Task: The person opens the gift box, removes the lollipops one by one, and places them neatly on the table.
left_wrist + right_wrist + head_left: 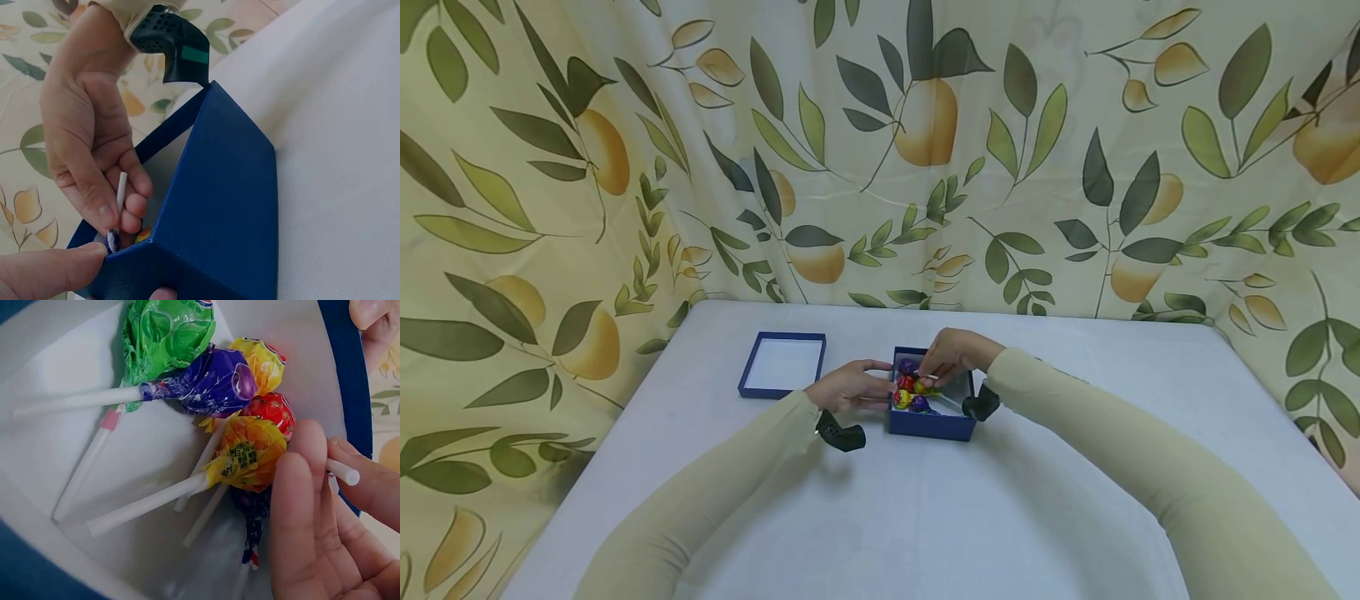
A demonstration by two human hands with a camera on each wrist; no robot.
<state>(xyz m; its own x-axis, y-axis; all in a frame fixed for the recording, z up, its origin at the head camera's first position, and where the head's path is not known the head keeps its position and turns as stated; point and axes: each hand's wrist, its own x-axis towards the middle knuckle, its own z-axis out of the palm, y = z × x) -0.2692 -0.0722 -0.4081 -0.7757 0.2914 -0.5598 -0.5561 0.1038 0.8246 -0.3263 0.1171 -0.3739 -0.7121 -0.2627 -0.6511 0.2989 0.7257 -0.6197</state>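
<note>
A blue box point(931, 427) with a white inside stands on the table, holding several wrapped lollipops. My left hand point(852, 385) grips its left wall, the thumb point(78, 259) at the rim. Reaching in from the right, my right hand point(957, 354) pinches a lollipop by its white stick point(122, 190); its wrapped head is mostly hidden by the fingers. Close to these fingers in the right wrist view are a yellow lollipop point(253, 453), a red one point(275, 414) and a dark purple one point(250, 512). Further off lie another purple lollipop point(219, 381) and a green one point(172, 337).
Left of the box, a shallow blue-edged lid point(786, 365) lies with its white inside up. A white cloth covers the table point(880, 517). Behind it hangs a curtain point(880, 217) printed with leaves and fruit. Black wrist cameras point(841, 433) sit at both wrists.
</note>
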